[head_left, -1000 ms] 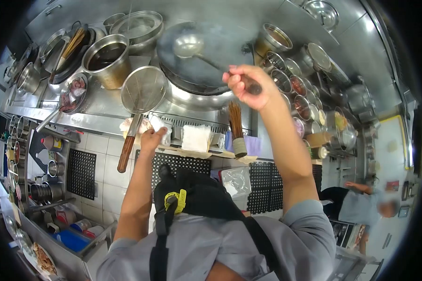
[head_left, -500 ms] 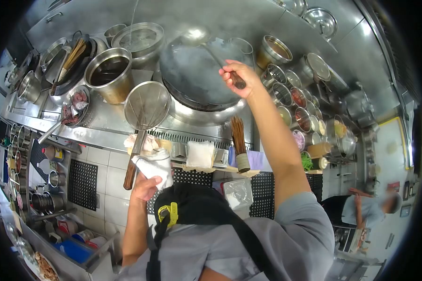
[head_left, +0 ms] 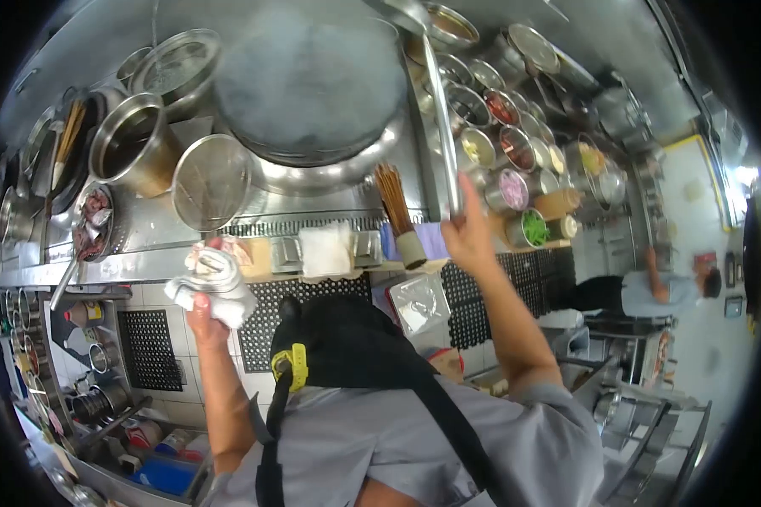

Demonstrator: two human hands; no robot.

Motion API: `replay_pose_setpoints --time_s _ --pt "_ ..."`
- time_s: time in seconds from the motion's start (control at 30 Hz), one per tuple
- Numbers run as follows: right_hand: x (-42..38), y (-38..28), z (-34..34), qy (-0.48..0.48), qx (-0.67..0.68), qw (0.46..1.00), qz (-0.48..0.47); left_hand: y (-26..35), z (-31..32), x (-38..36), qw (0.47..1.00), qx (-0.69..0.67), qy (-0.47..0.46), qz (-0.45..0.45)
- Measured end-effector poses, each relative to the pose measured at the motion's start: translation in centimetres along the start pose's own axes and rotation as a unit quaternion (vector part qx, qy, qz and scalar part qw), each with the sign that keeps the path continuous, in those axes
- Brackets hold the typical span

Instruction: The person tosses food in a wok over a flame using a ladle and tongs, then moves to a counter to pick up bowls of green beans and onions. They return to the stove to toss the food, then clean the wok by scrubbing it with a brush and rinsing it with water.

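Note:
My right hand (head_left: 469,237) is closed round the lower end of a long-handled metal ladle (head_left: 444,118). The ladle points away from me beside the wok, its bowl at the top edge of the view over a pot of brownish liquid. My left hand (head_left: 205,325) grips a folded white cloth (head_left: 216,287) in front of the counter edge. Just beyond the cloth a round mesh strainer (head_left: 211,182) rests on the counter; its handle is hidden. Thick steam rises from a large wok (head_left: 313,159) on the stove and veils what is inside.
A deep pot of dark liquid (head_left: 131,148) and a ladle of fish pieces (head_left: 93,215) stand left. Several ingredient bowls, one with chopped greens (head_left: 533,228), line the right. A bundle of bamboo sticks (head_left: 393,198) leans at the front. Another person (head_left: 651,291) stands far right.
My right hand has swung the ladle from over the wok to the right and nearer me. My left hand, with the cloth, has come away from the strainer's handle. The view has turned right.

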State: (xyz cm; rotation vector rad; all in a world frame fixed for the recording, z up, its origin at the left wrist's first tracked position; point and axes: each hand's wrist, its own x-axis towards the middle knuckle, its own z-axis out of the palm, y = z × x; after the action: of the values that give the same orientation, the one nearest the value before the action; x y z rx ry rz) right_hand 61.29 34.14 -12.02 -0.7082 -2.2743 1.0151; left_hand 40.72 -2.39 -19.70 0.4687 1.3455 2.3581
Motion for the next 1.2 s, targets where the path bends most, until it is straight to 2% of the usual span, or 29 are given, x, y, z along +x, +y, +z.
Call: replay_pose_setpoints --time_s 0.07,0.1,0.13,0.23,0.3,0.33,0.37,0.4,0.47,0.5,0.6,0.63,0.73,0.87,0.93,0.97,1.0,1.03,1.07,1.13,1.17,1.2 --pt "-7.1 4.6 -1.9 -0.003 0.035 0.998 0.053 -0.7 -1.6 0.4 1.000 0.002 0.010 -0.002" --pt "-10.4 5.2 -2.5 -0.009 0.034 0.996 0.079 1.3 1.3 1.1 0.999 -0.003 -0.046 -0.006" --pt "-13.1 5.7 -2.9 -0.014 0.034 0.994 0.105 1.4 2.4 1.3 0.999 0.024 -0.023 0.030" --pt "-18.4 8.2 -2.1 -0.020 0.016 0.980 0.199 2.1 5.9 2.2 0.985 -0.132 -0.098 -0.058" --pt "-19.4 10.4 -0.9 -0.013 -0.022 0.987 0.160 1.1 5.5 3.2 0.949 -0.250 -0.147 -0.125" --pt "-19.8 11.5 -0.2 -0.012 -0.041 0.990 0.137 0.7 6.2 3.5 0.951 -0.247 -0.124 -0.137" --pt "-20.4 12.6 0.5 -0.028 -0.051 0.983 0.174 0.4 6.8 3.7 0.954 -0.242 -0.100 -0.148" --pt "-20.9 13.4 1.2 -0.025 -0.085 0.983 0.163 0.4 7.4 3.9 0.956 -0.236 -0.076 -0.155" --pt "-21.9 14.9 2.4 -0.021 -0.154 0.978 0.143 0.8 8.3 3.6 0.958 -0.228 -0.084 -0.154" --pt "-21.9 14.6 2.4 -0.033 -0.161 0.971 0.175 1.3 8.7 3.2 0.961 -0.219 -0.082 -0.146" --pt "-18.1 12.7 2.0 0.053 -0.218 0.974 0.029 1.9 8.5 2.7 0.969 -0.194 -0.066 -0.139" --pt "-16.0 11.5 2.4 0.074 -0.193 0.976 0.070 1.8 8.0 2.8 0.967 -0.196 -0.061 -0.150" --pt "-9.0 8.3 4.5 0.024 -0.191 0.975 0.113 1.5 7.9 4.3 0.972 -0.169 -0.042 -0.157" --pt "-5.2 11.2 7.8 -0.081 -0.204 0.969 0.112 1.2 5.8 6.6 0.947 -0.249 -0.069 -0.189" --pt "-4.5 12.6 6.6 -0.117 -0.094 0.969 0.198 1.5 4.0 7.4 0.959 -0.225 -0.043 -0.168" --pt "-3.9 11.9 3.8 -0.113 0.103 0.938 0.311 1.7 3.1 7.7 0.965 -0.205 -0.020 -0.165" --pt "-3.5 9.0 0.8 -0.105 0.294 0.855 0.414 1.9 2.2 7.7 0.969 -0.182 0.005 -0.166" --pt "-3.8 5.0 -1.2 -0.068 0.364 0.846 0.384 2.1 1.7 7.8 0.973 -0.164 0.044 -0.157" --pt "-3.6 1.4 -3.1 -0.030 0.429 0.831 0.352 2.0 1.2 8.5 0.971 -0.160 0.043 -0.170" --pt "-1.3 -2.6 -4.7 -0.061 0.403 0.866 0.290 1.6 0.7 9.0 0.966 -0.151 0.044 -0.204" --pt "0.6 -3.5 -4.9 -0.094 0.412 0.864 0.274 1.1 1.7 9.6 0.962 -0.136 0.090 -0.220" --pt "3.5 -4.4 -4.3 -0.125 0.274 0.928 0.220 0.6 2.0 10.5 0.961 -0.131 0.040 -0.241"
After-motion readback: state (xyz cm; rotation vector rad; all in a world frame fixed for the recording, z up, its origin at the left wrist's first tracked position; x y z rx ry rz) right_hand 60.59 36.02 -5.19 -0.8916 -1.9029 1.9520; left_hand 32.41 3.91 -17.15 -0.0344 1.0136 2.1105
